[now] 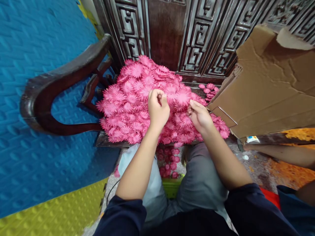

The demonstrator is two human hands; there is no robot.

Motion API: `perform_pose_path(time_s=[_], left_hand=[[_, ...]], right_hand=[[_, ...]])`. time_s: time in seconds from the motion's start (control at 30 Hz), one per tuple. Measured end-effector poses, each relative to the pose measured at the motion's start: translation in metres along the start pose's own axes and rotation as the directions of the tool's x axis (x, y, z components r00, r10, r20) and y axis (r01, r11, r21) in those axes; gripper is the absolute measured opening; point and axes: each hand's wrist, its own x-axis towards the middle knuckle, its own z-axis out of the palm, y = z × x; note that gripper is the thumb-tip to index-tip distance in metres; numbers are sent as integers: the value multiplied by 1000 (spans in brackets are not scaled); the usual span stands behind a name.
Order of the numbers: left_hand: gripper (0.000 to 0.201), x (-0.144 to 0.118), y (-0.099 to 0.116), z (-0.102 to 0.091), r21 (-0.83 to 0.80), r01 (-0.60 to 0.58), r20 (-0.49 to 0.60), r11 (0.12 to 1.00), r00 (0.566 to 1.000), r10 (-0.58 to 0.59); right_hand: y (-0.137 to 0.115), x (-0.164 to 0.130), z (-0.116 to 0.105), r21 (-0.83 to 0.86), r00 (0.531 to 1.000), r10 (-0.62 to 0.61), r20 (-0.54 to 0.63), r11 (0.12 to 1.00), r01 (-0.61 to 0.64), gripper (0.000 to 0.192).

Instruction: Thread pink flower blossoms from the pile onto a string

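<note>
A big heap of pink artificial flowers [130, 98] with thin pointed petals is piled on a dark wooden seat. Over the middle of it, my left hand [159, 109] is closed, thumb and fingertips together; what they pinch is too small to make out. My right hand [199, 116], also closed, has its fingertips at the edge of a paler, larger-looking pink flower [182, 97]. That flower lies between my two hands, raised toward me above the pile. A short gap separates the hands.
The carved wooden backrest [167, 36] rises behind the heap, with a curved armrest [31, 101] at left. A cardboard piece [273, 88] stands at right, beside a bent wire [227, 116]. More flowers lie below between my knees, near a green container [171, 187]. Another person's limb [283, 155] shows at right.
</note>
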Motion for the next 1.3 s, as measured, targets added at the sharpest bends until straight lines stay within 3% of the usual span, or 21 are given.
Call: perform_pose_path(time_s=[0.1, 0.17, 0.27, 0.43, 0.53, 0.63, 0.8, 1.3], left_hand=[[16, 8, -6, -5, 71, 44, -231, 997, 973, -26], [12, 11, -9, -9, 133, 59, -282, 989, 959, -20], [1, 11, -10, -10, 181, 56, -182, 982, 983, -23], [13, -2, 5, -3, 152, -11, -34, 988, 999, 17], [6, -10, 15, 1, 137, -143, 165, 980, 979, 120], [6, -14, 18, 4, 81, -122, 278, 989, 956, 95], [5, -12, 13, 6, -69, 52, 321, 996, 947, -27], [8, -16, 19, 9, -40, 20, 292, 999, 957, -8]], right_hand=[[0, 0, -1, 9, 1000, 9, -28, 1000, -9, 31], [-1, 0, -1, 19, 999, 28, -41, 999, -27, 30], [-1, 0, 2, 22, 997, 52, -50, 998, -51, 27], [2, 1, 2, -22, 994, 84, -66, 996, -85, 27], [3, 0, 2, -91, 997, 80, -13, 993, -81, 27], [1, -2, 4, -108, 997, 59, 42, 993, -54, 22], [-1, -4, 7, -97, 999, 12, 40, 995, -8, 15], [-2, -4, 8, -104, 998, -7, 68, 994, 14, 25]])
